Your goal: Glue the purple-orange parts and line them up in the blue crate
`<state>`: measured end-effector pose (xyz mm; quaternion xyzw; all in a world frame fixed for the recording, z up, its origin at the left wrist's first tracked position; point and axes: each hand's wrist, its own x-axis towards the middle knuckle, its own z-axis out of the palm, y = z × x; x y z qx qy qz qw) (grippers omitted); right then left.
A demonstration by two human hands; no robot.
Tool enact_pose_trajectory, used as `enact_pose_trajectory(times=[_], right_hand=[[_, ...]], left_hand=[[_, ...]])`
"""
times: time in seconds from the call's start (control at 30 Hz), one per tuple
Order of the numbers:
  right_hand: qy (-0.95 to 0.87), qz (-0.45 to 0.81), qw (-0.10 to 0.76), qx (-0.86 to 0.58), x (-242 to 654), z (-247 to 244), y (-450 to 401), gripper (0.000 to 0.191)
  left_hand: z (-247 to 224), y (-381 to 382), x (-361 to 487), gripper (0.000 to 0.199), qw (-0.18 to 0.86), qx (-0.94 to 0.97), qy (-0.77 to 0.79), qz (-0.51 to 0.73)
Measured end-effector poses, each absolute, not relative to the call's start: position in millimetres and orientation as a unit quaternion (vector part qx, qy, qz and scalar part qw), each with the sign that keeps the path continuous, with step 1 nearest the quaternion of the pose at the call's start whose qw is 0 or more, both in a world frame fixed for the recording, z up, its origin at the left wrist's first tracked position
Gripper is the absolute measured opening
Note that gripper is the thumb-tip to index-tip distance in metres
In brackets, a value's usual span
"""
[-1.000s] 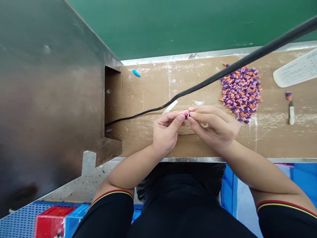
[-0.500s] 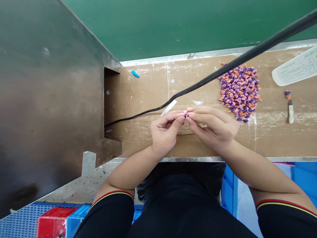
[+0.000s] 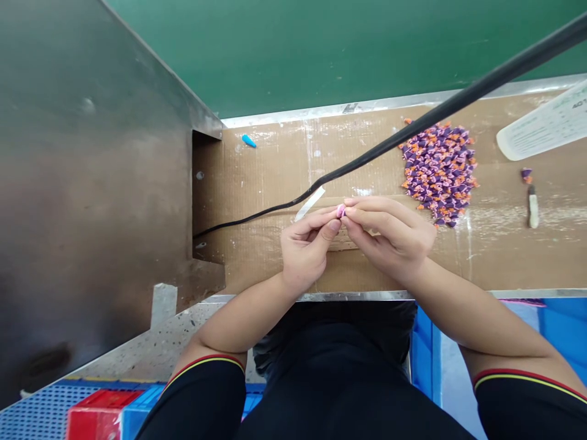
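Note:
A small pink and purple piece point(image 3: 340, 211) is pinched between my two hands above the cardboard-covered bench point(image 3: 266, 256). My left hand point(image 3: 306, 247) grips it with thumb and forefinger from the left. From the right, the fingertips of my right hand point(image 3: 392, 235) close on the same piece and hide part of it. Right of my hands lies a pile of small purple, pink and orange pieces point(image 3: 440, 174). One loose purple and orange piece point(image 3: 526, 175) sits apart, near a short white tool with a dark tip point(image 3: 532, 208).
A thick black cable point(image 3: 367, 157) crosses above the bench. A brown metal housing point(image 3: 101, 183) stands at the left. A translucent plastic container point(image 3: 545, 119) lies at the right. A blue tapered piece point(image 3: 248, 141) and a white strip point(image 3: 309, 204) rest on the cardboard.
The held piece has turned between my fingertips and shows more pink. My hands stay close together in nearly the same place; the view has shifted slightly.

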<state>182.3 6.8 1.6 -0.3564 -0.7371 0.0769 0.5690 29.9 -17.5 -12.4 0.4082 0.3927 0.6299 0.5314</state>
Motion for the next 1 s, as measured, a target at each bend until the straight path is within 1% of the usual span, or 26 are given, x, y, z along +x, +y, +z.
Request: enact_pose_trajectory(times=[0.13, 0.2, 0.27, 0.37, 0.43, 0.57, 0.67, 0.77, 0.9, 1.0], right_hand=[[-0.749, 0.07, 0.551, -0.362, 184, 3, 7, 0.015], [-0.75, 0.066, 0.545, -0.369, 184, 3, 6, 0.014], [-0.747, 0.069, 0.551, -0.365, 184, 3, 6, 0.015], [-0.746, 0.071, 0.56, -0.354, 184, 1, 8, 0.019], [-0.753, 0.065, 0.555, -0.348, 187, 1, 11, 0.02], [-0.776, 0.085, 0.532, -0.329, 200, 12, 15, 0.026], [-0.799, 0.109, 0.483, -0.343, 221, 23, 6, 0.03], [-0.832, 0.131, 0.402, -0.359, 249, 24, -18, 0.022], [-0.887, 0.147, 0.261, -0.352, 276, 7, -57, 0.017], [-0.91, 0.106, 0.203, -0.346, 280, -8, -77, 0.022]], left_hand=[[-12, -18, 30, 0.011, 0.53, 0.406, 0.392, 0.633], [-11, -18, 31, 0.015, 0.533, 0.396, 0.402, 0.631], [-11, -17, 31, 0.017, 0.538, 0.386, 0.406, 0.63], [-11, -17, 31, 0.014, 0.542, 0.386, 0.389, 0.637], [-12, -17, 31, 0.012, 0.546, 0.391, 0.379, 0.637], [-13, -16, 30, 0.018, 0.542, 0.413, 0.373, 0.63], [-13, -16, 27, 0.021, 0.526, 0.416, 0.384, 0.634], [-13, -15, 25, 0.021, 0.505, 0.422, 0.397, 0.64], [-11, -12, 30, 0.025, 0.49, 0.452, 0.389, 0.636], [-7, -14, 31, 0.026, 0.429, 0.529, 0.369, 0.632]])
